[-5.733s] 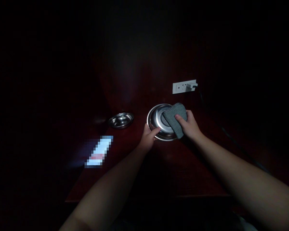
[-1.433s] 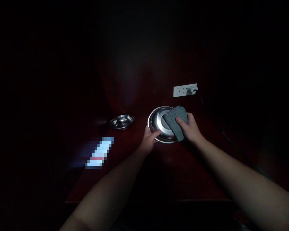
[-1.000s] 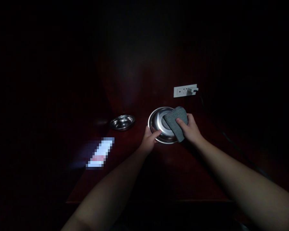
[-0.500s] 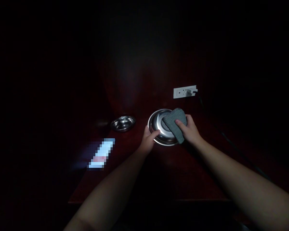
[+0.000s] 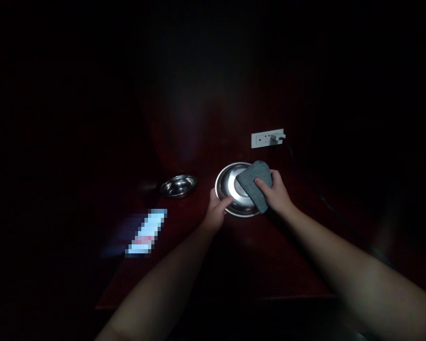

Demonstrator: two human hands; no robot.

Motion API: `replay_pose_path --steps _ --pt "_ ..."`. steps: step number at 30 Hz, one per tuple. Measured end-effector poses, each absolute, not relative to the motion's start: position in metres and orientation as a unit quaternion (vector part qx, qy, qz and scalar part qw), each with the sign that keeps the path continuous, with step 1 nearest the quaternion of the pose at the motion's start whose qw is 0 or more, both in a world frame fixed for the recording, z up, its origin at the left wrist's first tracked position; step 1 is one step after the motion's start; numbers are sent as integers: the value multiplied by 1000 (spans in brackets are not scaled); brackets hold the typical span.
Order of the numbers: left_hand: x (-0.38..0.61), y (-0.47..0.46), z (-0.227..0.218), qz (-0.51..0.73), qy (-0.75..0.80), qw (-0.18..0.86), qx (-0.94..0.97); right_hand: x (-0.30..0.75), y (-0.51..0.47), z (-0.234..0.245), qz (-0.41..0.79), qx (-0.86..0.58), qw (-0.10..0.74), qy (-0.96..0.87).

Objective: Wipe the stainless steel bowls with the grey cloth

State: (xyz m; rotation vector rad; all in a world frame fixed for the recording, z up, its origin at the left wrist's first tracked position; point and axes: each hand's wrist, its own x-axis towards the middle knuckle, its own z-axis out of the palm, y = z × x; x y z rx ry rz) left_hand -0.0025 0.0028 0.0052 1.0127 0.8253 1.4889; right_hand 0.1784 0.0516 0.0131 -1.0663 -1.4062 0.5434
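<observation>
My left hand (image 5: pixel 217 210) grips the rim of a shiny steel bowl (image 5: pixel 230 182) at its lower left, thumb lying on the face turned to me. I cannot tell whether that face is the inside or the underside. In my right hand (image 5: pixel 277 193) is a folded grey-green cloth (image 5: pixel 253 182), with the thumb on top of it. The cloth lies against the bowl's right side and hides that part of it. The fingers behind the cloth are partly hidden. To the left, a second steel bowl (image 5: pixel 179 186) stands upright on the dark red table (image 5: pixel 184 218).
A bright, blurred-out rectangle (image 5: pixel 147 233) lies on the table's left side. On the wall behind is a white socket panel (image 5: pixel 261 139) with a plug (image 5: pixel 278 137) in it. A dark cable (image 5: pixel 328 204) runs along the right. The surroundings are very dark.
The view has shifted slightly, so the socket and table things sit a little lower and further left. Both hands keep their hold on the bowl and the cloth.
</observation>
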Motion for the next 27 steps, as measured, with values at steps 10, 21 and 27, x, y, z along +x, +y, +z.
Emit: replay_pose_path --steps 10,21,27 --pt "-3 2 0 573 298 617 450 178 53 17 227 -467 641 -565" --pt "-5 2 1 581 311 588 470 177 55 12 273 -458 603 -593" --pt "-4 1 1 586 309 581 473 178 54 15 269 -449 601 -604"
